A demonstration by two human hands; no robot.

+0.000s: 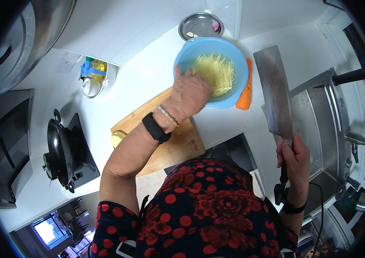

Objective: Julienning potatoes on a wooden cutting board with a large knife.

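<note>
My left hand (190, 92) reaches palm down over the near-left rim of a light blue plastic bowl (182, 51). Its fingers are spread and partly inside the bowl; what lies under the palm is hidden. Pale yellow shredded strips, apparently potato, (222, 77) sit in the bowl, seemingly in water. On the right, my right hand (293, 154) grips the handle of a wide-bladed cleaver (274, 90), its blade pointing away from me beside the sink. Below my left wrist lies a wooden cutting board (182, 142), with a yellowish cut piece (117, 138) at its left edge, partly covered by my forearm.
A carrot (244, 101) lies against the bowl's right side. Behind the bowl, a metal plate (198, 24) holds garlic cloves and a small purple piece. A steel sink (327, 119) borders the right. Leftward are a black wok (58, 148) and a white caddy (110, 79) with an oil bottle.
</note>
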